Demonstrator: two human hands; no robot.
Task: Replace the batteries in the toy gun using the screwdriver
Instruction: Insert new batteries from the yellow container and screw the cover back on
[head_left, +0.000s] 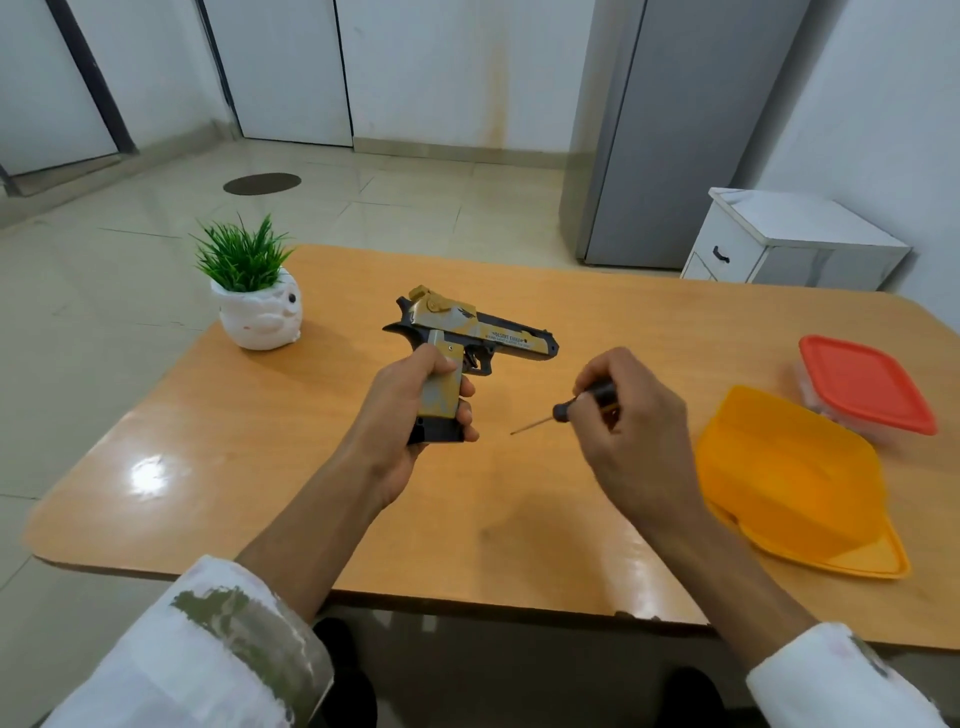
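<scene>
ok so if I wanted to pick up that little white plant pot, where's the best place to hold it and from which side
Probably the rounded white body of the plant pot, taken around its widest middle from the side. The spiky green leaves fill the top, so coming from above would crush them. It stands upright near the table's far left corner, with open tabletop on its right, so approach from there.

The left hand (402, 415) has its grip closed around the handle of the gun (462, 340), holding it above the worktop (260, 467) with the barrel pointing right. The right hand (631, 415) clasps the screwdriver (563, 410) by its dark handle, the thin shaft aimed left toward the gun's base (tip not touching it). A plant (254, 291) stands at far left. At right lie an orange lid (795, 483) and a red-lidded box (867, 389).
</scene>
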